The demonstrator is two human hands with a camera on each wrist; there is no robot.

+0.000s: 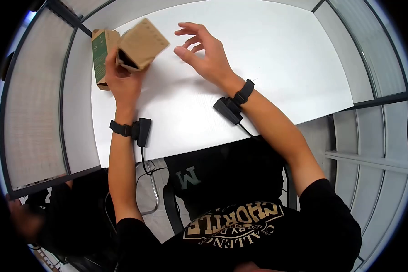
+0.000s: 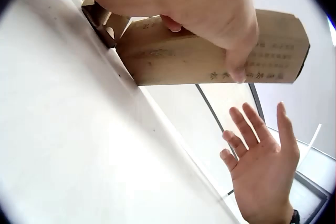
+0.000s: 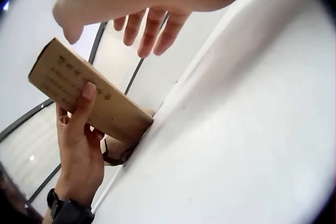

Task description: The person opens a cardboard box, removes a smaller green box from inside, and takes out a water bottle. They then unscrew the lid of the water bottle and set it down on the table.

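Note:
My left hand [image 1: 126,88] grips a brown cardboard box [image 1: 144,41] at the left side of the table. Its thumb lies along a printed face of the box [image 3: 100,95], with the fingers round the other side. In the head view a dark gap shows at the box's near edge. Close behind it, to the left, is a second cardboard box [image 1: 102,56] with a green printed side, partly covered by the hand and the first box. To the right of the held box, my right hand [image 1: 208,54] hovers with fingers spread and loosely bent, holding nothing.
The white table [image 1: 267,68] is bounded by low partition panels [image 1: 41,97] at the left and back, with another at the right. Black cameras are strapped to both wrists, their cables running toward the table's front edge. Another person's blurred hand [image 1: 25,220] shows at lower left.

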